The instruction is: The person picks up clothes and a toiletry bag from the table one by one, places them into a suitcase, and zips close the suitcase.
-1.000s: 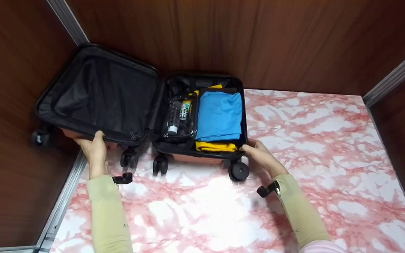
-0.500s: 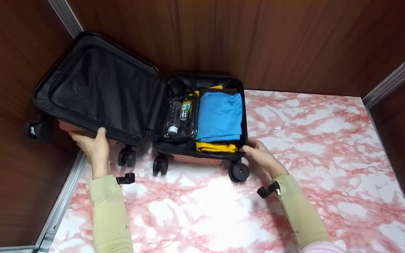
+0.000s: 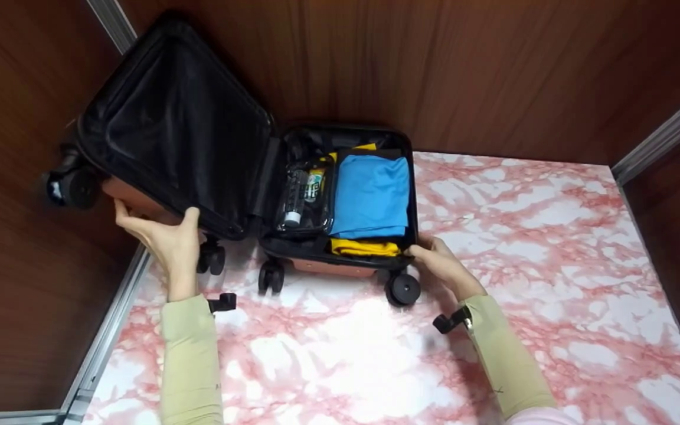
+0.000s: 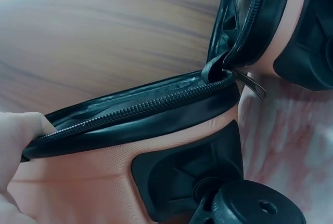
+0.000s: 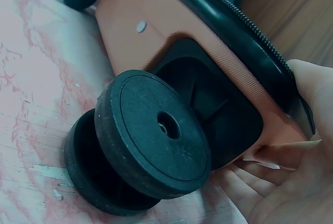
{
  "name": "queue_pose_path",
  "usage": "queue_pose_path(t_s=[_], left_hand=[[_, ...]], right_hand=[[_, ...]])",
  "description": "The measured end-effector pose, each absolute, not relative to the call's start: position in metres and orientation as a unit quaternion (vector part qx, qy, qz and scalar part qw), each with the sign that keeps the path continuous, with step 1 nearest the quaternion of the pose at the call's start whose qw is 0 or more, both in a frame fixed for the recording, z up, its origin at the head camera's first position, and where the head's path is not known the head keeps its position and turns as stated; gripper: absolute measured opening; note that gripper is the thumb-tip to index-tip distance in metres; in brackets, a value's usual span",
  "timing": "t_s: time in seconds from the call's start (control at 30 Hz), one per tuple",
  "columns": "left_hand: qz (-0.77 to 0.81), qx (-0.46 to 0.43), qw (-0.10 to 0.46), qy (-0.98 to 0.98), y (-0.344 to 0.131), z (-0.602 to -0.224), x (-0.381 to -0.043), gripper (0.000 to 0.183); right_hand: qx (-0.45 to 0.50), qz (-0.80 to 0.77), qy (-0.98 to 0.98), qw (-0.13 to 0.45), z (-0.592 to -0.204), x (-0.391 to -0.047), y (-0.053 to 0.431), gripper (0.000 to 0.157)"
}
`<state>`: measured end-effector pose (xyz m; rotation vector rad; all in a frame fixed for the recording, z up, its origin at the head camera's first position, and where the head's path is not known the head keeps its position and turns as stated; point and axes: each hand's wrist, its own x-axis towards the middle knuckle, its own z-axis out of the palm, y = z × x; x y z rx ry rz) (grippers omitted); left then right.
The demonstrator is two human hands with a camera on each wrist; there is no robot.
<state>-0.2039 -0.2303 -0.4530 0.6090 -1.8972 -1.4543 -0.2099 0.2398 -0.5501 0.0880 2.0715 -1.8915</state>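
Note:
A salmon-coloured suitcase [image 3: 331,268] lies unfolded against the back wall. Its left half [image 3: 180,130], lined in black, is tilted up off the floor. My left hand [image 3: 169,242] grips that half's front edge, thumb over the rim and fingers against the shell. In the left wrist view, the thumb [image 4: 34,125] sits on the zipper edge. The right half holds a blue folded cloth [image 3: 370,195], a yellow folded cloth [image 3: 365,248] and a clear pouch [image 3: 307,200] with a tube and bottle inside. My right hand [image 3: 445,268] holds this half's front right corner, thumb at the rim.
Black wheels [image 3: 404,289] stick out from the suitcase's front side. Brown wood-look panels [image 3: 493,77] stand behind and on both sides. The floor [image 3: 552,283] has a red and white marble pattern. A metal strip [image 3: 104,342] runs along the left wall's foot.
My left hand has raised the suitcase's left half, which now leans more steeply and has swung toward the right half. The right hand and the packed half have stayed nearly still.

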Motion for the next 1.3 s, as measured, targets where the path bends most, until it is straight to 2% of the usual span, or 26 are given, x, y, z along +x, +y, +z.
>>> queue_pose_path(t_s=[0.1, 0.37, 0.53, 0.8, 1.13, 1.3], left_hand=[[-0.545, 0.215, 0.353, -0.729, -0.227, -0.453, -0.203, 0.106], [-0.518, 0.22, 0.328, -0.758, -0.217, -0.449, -0.197, 0.115], [-0.505, 0.197, 0.361, -0.759, -0.212, -0.449, -0.199, 0.113], [-0.46, 0.117, 0.448, -0.757, -0.202, -0.453, -0.205, 0.106], [-0.428, 0.067, 0.471, -0.768, -0.19, -0.452, -0.206, 0.109], [-0.405, 0.056, 0.478, -0.777, -0.183, -0.45, -0.205, 0.104]], right_hand=[[0.025, -0.671, 0.723, 0.162, -0.55, -0.21, 0.239, 0.05], [0.017, -0.681, 0.715, 0.158, -0.552, -0.21, 0.239, 0.045], [0.017, -0.684, 0.712, 0.161, -0.553, -0.21, 0.24, 0.047], [0.027, -0.671, 0.721, 0.173, -0.552, -0.211, 0.24, 0.052], [0.028, -0.684, 0.713, 0.155, -0.553, -0.209, 0.238, 0.054], [0.027, -0.677, 0.719, 0.154, -0.553, -0.208, 0.238, 0.055]])
